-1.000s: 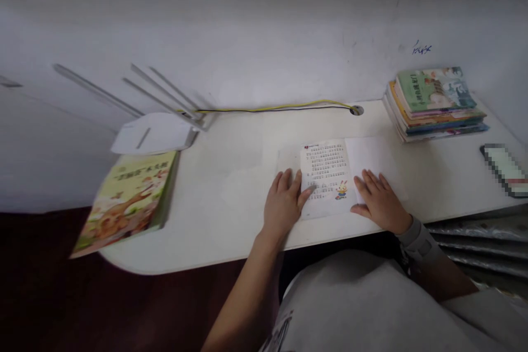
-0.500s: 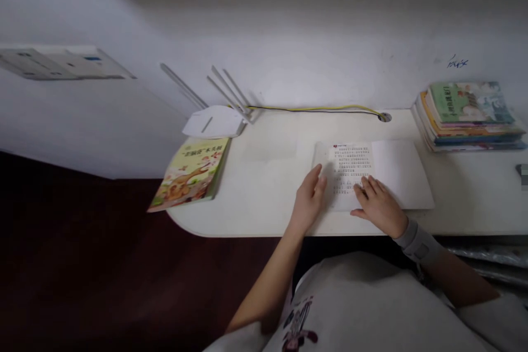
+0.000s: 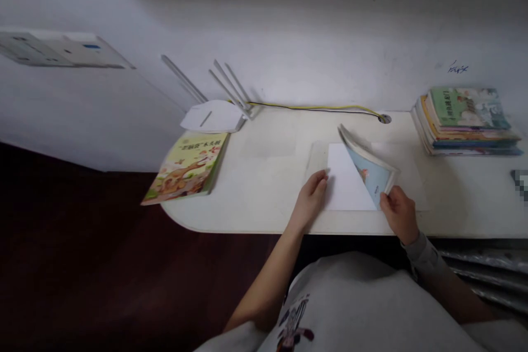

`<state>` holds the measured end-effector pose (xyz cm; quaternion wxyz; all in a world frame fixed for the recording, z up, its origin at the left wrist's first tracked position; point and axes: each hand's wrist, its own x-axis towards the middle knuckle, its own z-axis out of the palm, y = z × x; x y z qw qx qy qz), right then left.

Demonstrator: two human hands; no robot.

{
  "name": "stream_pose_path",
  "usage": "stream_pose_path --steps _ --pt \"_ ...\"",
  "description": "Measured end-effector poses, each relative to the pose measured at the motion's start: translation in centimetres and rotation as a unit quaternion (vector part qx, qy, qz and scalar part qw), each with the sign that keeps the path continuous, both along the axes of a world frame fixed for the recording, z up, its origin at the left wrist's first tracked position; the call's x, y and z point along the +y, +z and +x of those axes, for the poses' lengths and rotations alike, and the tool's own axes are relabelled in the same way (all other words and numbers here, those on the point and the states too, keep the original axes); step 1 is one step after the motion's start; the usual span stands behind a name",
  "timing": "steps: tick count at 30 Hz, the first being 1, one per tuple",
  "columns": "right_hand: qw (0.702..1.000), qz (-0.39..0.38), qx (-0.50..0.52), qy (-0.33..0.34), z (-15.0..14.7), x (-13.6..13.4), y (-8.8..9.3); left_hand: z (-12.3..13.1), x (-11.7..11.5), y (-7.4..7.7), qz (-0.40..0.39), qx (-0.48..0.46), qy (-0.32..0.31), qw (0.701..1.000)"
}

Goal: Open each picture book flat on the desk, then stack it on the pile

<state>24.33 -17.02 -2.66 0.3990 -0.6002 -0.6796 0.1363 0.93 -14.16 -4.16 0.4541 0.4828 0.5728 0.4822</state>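
A thin booklet (image 3: 373,168) with a pale blue picture side is raised and tilted over the desk, its pages bowed. My right hand (image 3: 400,212), closed, grips its lower right corner. Beneath lies a plain white sheet (image 3: 346,181); whether it belongs to the booklet I cannot tell. At the left edge of this sheet my left hand (image 3: 312,195) has its fingers curled, thumb pressed toward the index finger. A faint see-through cover (image 3: 317,157) shows around the sheet on both sides.
The white desk (image 3: 264,192) has a rounded left end. A yellow-green picture book (image 3: 187,168) overhangs that end, beside a white router (image 3: 212,117). Stacked books (image 3: 466,121) stand at right. A yellow cable (image 3: 305,106) runs along the wall to a desk hole (image 3: 384,119).
The printed page that lay open is out of sight. My right hand has gone from lying flat on it to lifting the booklet's corner. My left fingers have closed at the edge.
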Motion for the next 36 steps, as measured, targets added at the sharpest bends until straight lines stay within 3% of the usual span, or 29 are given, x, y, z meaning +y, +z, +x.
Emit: stream_pose_path --steps 2,4,7,9,11,14,16,18,21,25,31,36 --pt "0.986 -0.054 0.154 -0.039 0.9 -0.8 -0.4 0.0 -0.2 -0.1 -0.005 0.003 -0.01 1.0" --pt "0.954 -0.094 0.278 -0.066 2.0 -1.6 -0.7 -0.1 -0.2 0.0 -0.013 -0.02 -0.012 1.0" --pt "0.92 -0.173 0.341 -0.083 3.9 -2.8 -0.3 -0.1 -0.2 0.3 -0.019 -0.01 -0.027 0.999" --pt "0.928 -0.219 0.29 -0.081 5.1 -3.6 0.5 0.0 -0.3 0.2 -0.012 0.027 -0.04 0.999" --pt "0.953 -0.214 0.199 -0.08 6.0 -4.1 1.6 0.1 -0.4 0.1 0.012 0.061 -0.05 0.997" --pt "0.989 -0.121 0.064 -0.051 6.0 -3.7 2.9 0.5 -0.7 -0.1 0.039 0.085 -0.052 0.994" --pt "0.999 -0.048 -0.026 -0.001 5.0 -2.5 3.2 0.7 -0.7 0.1 0.033 0.085 -0.056 0.994" --pt "0.99 0.007 -0.126 0.061 3.5 -0.8 3.0 1.0 -0.5 0.7 0.025 0.073 -0.064 0.995" --pt "0.958 0.018 -0.245 0.147 1.4 1.5 2.2 1.7 0.0 1.9 0.036 0.039 -0.077 0.996" --pt "0.936 0.002 -0.296 0.192 -0.1 2.5 1.6 3.7 0.6 2.7 0.072 -0.012 -0.089 0.993" --pt "0.927 0.031 -0.335 0.163 0.4 2.2 2.3 5.7 1.7 1.0 0.048 -0.044 -0.017 0.998" --pt "0.895 0.063 -0.39 0.21 0.0 2.2 2.5 5.5 1.8 -0.4 0.09 0.074 -0.109 0.987"
